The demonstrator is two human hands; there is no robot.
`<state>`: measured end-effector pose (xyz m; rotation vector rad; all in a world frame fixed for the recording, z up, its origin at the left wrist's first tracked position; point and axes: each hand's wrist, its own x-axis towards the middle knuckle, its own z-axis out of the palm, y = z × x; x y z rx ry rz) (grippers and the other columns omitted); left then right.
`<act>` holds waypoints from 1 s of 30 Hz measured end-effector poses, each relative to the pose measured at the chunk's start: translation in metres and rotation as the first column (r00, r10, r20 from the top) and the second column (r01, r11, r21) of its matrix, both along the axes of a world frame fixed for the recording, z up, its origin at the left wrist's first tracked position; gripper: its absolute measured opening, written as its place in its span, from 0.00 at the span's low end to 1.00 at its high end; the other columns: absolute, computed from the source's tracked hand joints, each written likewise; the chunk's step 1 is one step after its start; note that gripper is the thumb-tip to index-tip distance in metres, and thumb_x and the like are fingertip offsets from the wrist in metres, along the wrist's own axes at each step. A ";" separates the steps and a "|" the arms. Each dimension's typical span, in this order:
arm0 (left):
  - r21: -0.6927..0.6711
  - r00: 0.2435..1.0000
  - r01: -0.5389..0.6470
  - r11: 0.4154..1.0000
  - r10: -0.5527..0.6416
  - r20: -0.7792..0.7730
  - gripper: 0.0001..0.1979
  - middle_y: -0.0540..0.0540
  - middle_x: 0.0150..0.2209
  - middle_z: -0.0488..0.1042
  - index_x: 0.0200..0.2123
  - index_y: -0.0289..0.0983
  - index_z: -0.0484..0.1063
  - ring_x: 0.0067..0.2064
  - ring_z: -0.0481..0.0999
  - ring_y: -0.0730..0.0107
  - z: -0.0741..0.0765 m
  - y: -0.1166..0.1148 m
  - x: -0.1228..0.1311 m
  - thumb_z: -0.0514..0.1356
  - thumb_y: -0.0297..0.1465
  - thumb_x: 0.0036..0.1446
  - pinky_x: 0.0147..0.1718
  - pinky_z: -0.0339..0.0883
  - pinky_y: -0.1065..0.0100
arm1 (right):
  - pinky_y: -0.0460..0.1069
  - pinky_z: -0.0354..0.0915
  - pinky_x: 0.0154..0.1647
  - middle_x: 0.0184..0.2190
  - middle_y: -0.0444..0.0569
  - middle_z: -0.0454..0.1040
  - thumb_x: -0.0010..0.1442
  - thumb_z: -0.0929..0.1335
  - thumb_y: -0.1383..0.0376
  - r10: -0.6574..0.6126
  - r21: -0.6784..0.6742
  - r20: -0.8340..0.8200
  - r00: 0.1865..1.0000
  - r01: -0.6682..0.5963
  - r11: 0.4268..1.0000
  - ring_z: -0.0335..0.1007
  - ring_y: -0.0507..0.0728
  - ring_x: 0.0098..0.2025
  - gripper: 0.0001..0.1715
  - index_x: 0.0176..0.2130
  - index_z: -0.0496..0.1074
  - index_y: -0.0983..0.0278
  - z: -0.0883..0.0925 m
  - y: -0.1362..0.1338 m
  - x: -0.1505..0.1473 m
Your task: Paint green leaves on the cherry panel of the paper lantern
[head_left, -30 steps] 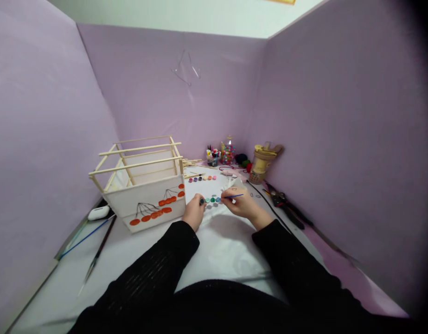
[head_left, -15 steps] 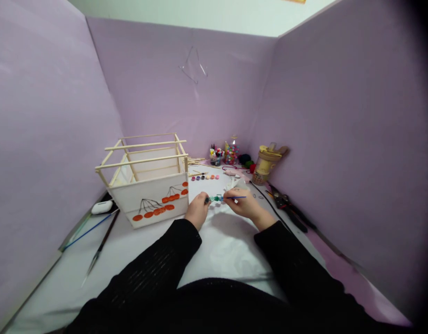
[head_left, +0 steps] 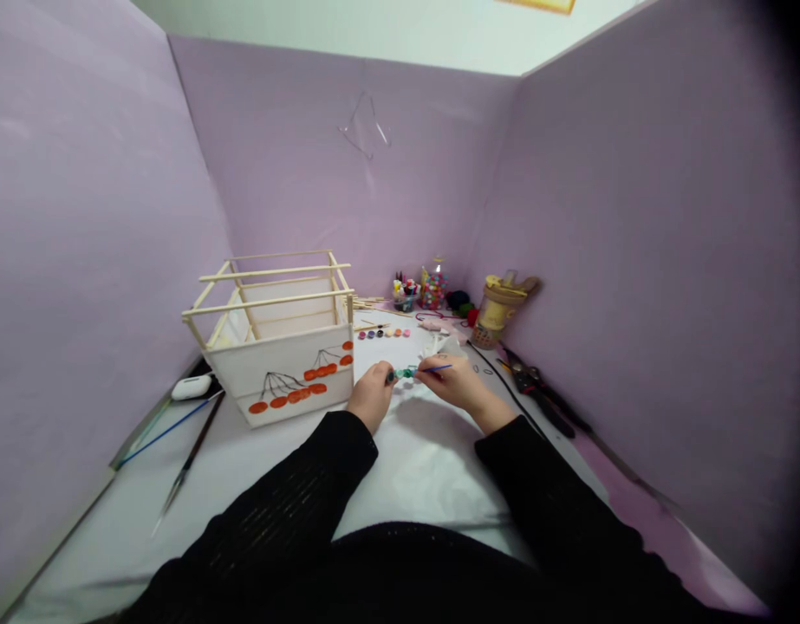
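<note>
My left hand [head_left: 372, 397] is closed round one end of a short strip of small paint pots [head_left: 405, 373] in green shades, held just above the white tabletop. From the right, my right hand [head_left: 457, 384] pinches a thin blue paintbrush [head_left: 442, 367], its handle pointing right and slightly up. The brush's tip is at the pots; whether it dips into one is too small to tell. Left of my hands stands a box-shaped frame of wooden sticks [head_left: 276, 303] with white panels. Its front panel [head_left: 234, 368] carries painted orange-red round fruits on dark stems.
Behind my hands lies a row of paint pots [head_left: 380, 334]. A yellow-brown cup [head_left: 495, 312] and pliers [head_left: 536, 390] are at right. A white case [head_left: 191, 386] and a dark-handled brush [head_left: 195, 451] lie at left. Purple walls [head_left: 347, 191] enclose three sides.
My right hand has moved slightly left, closer to my left hand, and the blue brush is tilted a little more. The whole view has shifted slightly; the frame stays put.
</note>
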<state>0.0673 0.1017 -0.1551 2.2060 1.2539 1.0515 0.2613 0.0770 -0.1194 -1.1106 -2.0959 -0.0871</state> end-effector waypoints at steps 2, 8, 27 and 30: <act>0.007 1.000 -0.001 1.000 0.001 0.000 0.02 0.48 0.33 0.70 0.35 0.39 0.65 0.36 0.69 0.67 0.001 -0.001 0.000 0.56 0.27 0.57 0.38 0.62 0.67 | 0.46 0.61 0.31 0.25 0.47 0.75 0.60 0.66 0.62 -0.005 -0.029 -0.012 1.000 0.005 1.000 0.69 0.52 0.28 0.10 0.29 0.73 0.62 0.000 0.000 0.000; 0.030 1.000 0.009 1.000 -0.009 0.006 0.03 0.48 0.33 0.70 0.35 0.39 0.66 0.36 0.69 0.67 0.002 -0.001 -0.001 0.56 0.25 0.57 0.38 0.62 0.67 | 0.46 0.60 0.30 0.24 0.47 0.75 0.59 0.66 0.60 -0.030 -0.116 -0.094 0.995 0.019 0.993 0.69 0.52 0.26 0.11 0.29 0.73 0.62 0.003 -0.001 -0.001; -0.040 0.992 -0.029 0.999 0.034 0.124 0.03 0.52 0.28 0.69 0.31 0.39 0.64 0.32 0.69 0.70 0.003 0.003 -0.002 0.56 0.26 0.55 0.35 0.62 0.68 | 0.45 0.59 0.25 0.22 0.46 0.75 0.57 0.66 0.59 -0.146 -0.223 -0.281 0.949 0.083 0.971 0.66 0.51 0.22 0.11 0.30 0.74 0.63 0.006 0.000 -0.001; -0.063 0.992 -0.027 0.998 0.035 0.122 0.03 0.52 0.28 0.69 0.31 0.39 0.64 0.31 0.69 0.70 0.003 0.003 -0.003 0.56 0.26 0.55 0.35 0.61 0.69 | 0.45 0.60 0.26 0.23 0.47 0.75 0.57 0.66 0.59 -0.142 -0.201 -0.265 0.954 0.089 0.976 0.66 0.51 0.22 0.12 0.30 0.74 0.63 0.005 0.001 -0.002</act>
